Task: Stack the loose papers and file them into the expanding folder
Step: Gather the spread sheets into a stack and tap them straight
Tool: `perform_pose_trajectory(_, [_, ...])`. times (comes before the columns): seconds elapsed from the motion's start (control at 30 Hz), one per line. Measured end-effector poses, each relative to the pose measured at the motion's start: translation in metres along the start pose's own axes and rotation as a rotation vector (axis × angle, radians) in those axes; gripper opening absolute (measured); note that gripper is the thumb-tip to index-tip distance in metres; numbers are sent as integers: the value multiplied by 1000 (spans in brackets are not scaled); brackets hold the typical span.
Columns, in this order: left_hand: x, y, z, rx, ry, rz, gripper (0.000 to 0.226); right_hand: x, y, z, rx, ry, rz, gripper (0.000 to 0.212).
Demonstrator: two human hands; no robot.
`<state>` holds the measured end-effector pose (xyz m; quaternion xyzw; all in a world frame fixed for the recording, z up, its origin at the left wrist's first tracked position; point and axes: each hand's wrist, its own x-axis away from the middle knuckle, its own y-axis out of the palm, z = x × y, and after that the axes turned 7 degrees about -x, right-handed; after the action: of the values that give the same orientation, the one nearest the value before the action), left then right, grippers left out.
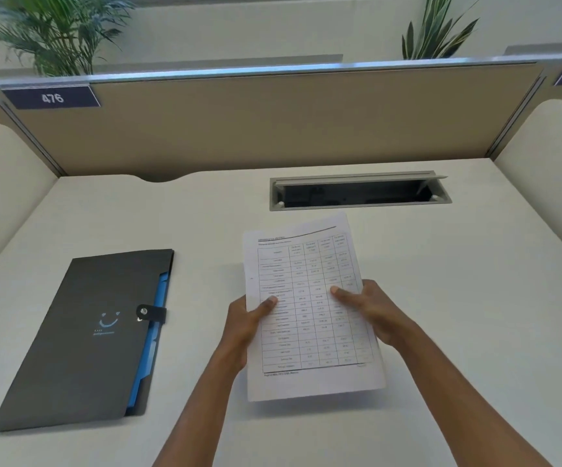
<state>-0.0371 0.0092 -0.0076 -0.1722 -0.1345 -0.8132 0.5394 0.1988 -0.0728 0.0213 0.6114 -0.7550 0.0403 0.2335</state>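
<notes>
A stack of white papers (306, 264) with a printed table on the top sheet is held above the middle of the desk, tilted a little to the right. My left hand (244, 323) grips its left edge, thumb on top. My right hand (372, 310) grips its right edge the same way. The dark grey expanding folder (84, 335) lies flat on the desk to the left, its snap strap fastened, blue dividers showing along its right edge. The folder and the papers do not touch.
An open cable tray (360, 192) is sunk into the white desk (458, 281) behind the papers. A beige partition (256, 123) with a "476" label closes the back, with cushioned side panels left and right. Plants stand behind the partition.
</notes>
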Motion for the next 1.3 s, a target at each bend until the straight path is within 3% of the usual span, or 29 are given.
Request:
perform_pose_trajectory(0.1, [0, 0, 5, 13, 46, -5, 33, 1, 1, -6, 21, -31, -3, 35])
perform_pose_trajectory(0.3, [4, 0, 38, -19, 347, 2, 23, 8, -1, -37, 67, -241, -3, 34])
perform_pose_trajectory(0.43, [8, 1, 47, -108, 444, 6, 15, 12, 2, -44, 111, -315, 19, 31])
perform_pose_trajectory(0.6, [9, 8, 40, -85, 489, -23, 41, 14, 6, -39, 149, -317, -3, 40])
perform_pose_trajectory(0.8, [7, 7, 47, -123, 538, -32, 44, 12, 1, -41, 135, -350, 50, 40])
perform_pose_trajectory(0.97, [5, 10, 38, -162, 491, -51, 47, 13, 1, -32, 124, -311, -3, 40])
perform_pose_trajectory(1.3, [3, 17, 38, -80, 540, -27, 44, 15, 1, -28, 101, -330, 31, 41])
